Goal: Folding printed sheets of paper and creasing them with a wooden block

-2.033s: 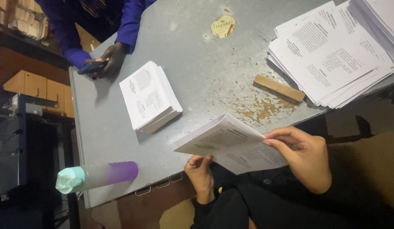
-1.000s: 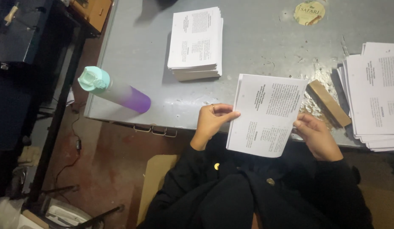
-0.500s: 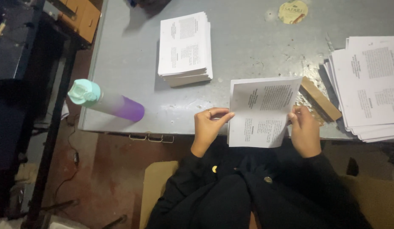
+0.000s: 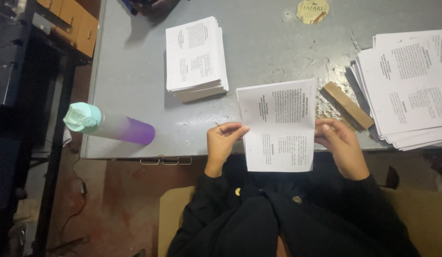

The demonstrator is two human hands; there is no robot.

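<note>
On the grey surface (image 4: pixel 135 71) ahead of you, a neat stack of folded printed sheets (image 4: pixel 196 58) sits near the middle, and a larger, looser pile of printed sheets (image 4: pixel 411 88) spreads along the right edge. A wooden block (image 4: pixel 348 105) lies just beside that pile. A bottle with a mint cap and purple base (image 4: pixel 109 126) lies at the left front edge. A round yellow sticker (image 4: pixel 312 11) sits at the far side.

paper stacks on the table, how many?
2. One folded stack lies upper left of the held sheet; a fanned stack lies at the right edge, cut off by the frame, so more may be hidden.
</note>
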